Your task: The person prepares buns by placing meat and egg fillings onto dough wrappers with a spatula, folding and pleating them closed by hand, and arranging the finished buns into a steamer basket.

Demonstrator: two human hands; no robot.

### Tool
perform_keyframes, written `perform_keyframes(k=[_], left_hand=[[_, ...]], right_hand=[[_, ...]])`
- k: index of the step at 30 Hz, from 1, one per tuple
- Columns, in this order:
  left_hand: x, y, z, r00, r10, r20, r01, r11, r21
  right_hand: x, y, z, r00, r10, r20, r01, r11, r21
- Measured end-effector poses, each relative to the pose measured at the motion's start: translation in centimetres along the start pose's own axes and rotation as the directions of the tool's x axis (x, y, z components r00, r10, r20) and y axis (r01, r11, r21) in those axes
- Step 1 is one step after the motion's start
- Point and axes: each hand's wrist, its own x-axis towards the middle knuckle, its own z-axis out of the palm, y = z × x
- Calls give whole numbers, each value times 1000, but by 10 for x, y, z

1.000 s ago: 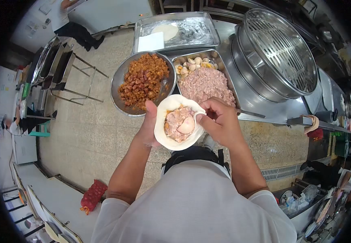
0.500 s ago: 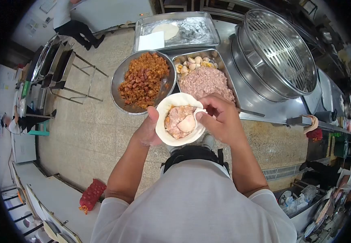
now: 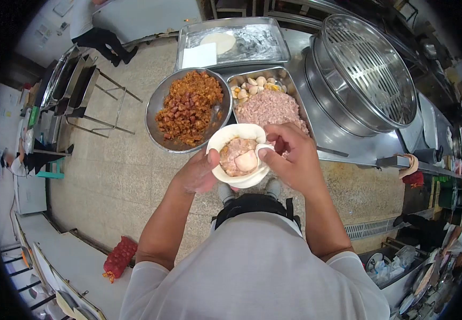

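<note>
My left hand [image 3: 198, 173] cradles a round dough wrapper [image 3: 227, 134] from the left and below, thumb on its rim. Inside the wrapper sits a pinkish meat filling [image 3: 232, 153] with a pale egg-like piece [image 3: 246, 161] on top. On the right side, my right hand [image 3: 293, 158] pinches a fold of the dough edge between thumb and fingers. The wrapper's top is still open, so the filling shows. Beyond my hands are a metal bowl [image 3: 150, 118] of reddish-brown chunky filling [image 3: 191, 106] and a metal tray [image 3: 296, 89] holding minced meat [image 3: 273, 108] and pale egg-like pieces [image 3: 261, 81].
At the back, a floured metal tray [image 3: 260, 44] holds a flat dough round [image 3: 221, 40] and a white sheet [image 3: 199, 55]. Stacked steamers [image 3: 316, 88] stand on the right. A flat metal handle [image 3: 332, 151] juts from the meat tray. A person [image 3: 103, 37] stands far left.
The wrapper is tilted slightly and has shifted a little right and up, with its right edge drawn in more. My left hand has moved slightly right with it; my right hand keeps its pinch.
</note>
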Motion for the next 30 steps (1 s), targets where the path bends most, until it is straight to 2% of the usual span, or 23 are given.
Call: perform_keyframes(k=[2,4,5,7,8,10,11,13,17,19,20,22,23,25,29,30], left_hand=[[3,2,0,999,34,-33,-33,999,41],[2,6,-6,997,-81,3,81,997,15],[3,6,-8,997,-80,2,80,997,15],[3,5,-11,993,-114,-7,112,987,-113],[4,6,-10,994,-113,-10,111,987,-113],[4,8,-5,985,-130,-113,134,991,27],[3,12,-4,985,-129,-115,132,991,26],[2,19,-2,984,-152,-97,160,984,82],[8,24,3,989,-97,-114,106,992,75],[7,30,1,965,-232,-122,244,966,86],[10,30,-2,965,-233,-122,244,966,86],[16,28,-10,930,-327,-166,336,942,28],[16,28,-11,930,-327,-167,336,942,28],[18,30,-7,923,-324,-210,363,912,191],[17,35,1,937,-285,-204,332,908,255],[16,39,3,938,-274,-211,330,893,306]], right_hand=[[3,7,1,999,21,26,-23,997,70],[2,19,5,996,49,81,-56,995,86],[2,22,6,995,48,82,-56,995,87],[1,25,8,990,-111,87,119,988,-95],[0,25,7,990,-112,89,120,988,-93],[-1,24,7,980,-155,125,175,970,-168],[-1,20,6,980,-156,127,176,970,-167],[2,7,4,999,-41,24,44,989,-139],[10,6,5,999,32,21,-32,999,0],[9,11,6,984,131,121,-135,991,22],[9,16,8,984,131,121,-135,991,22],[8,26,10,980,-134,149,158,974,-163],[6,28,12,980,-134,150,158,974,-162],[1,29,14,982,-104,156,128,981,-146],[2,21,11,984,-126,123,149,968,-202],[3,15,10,995,-67,70,80,977,-199]])
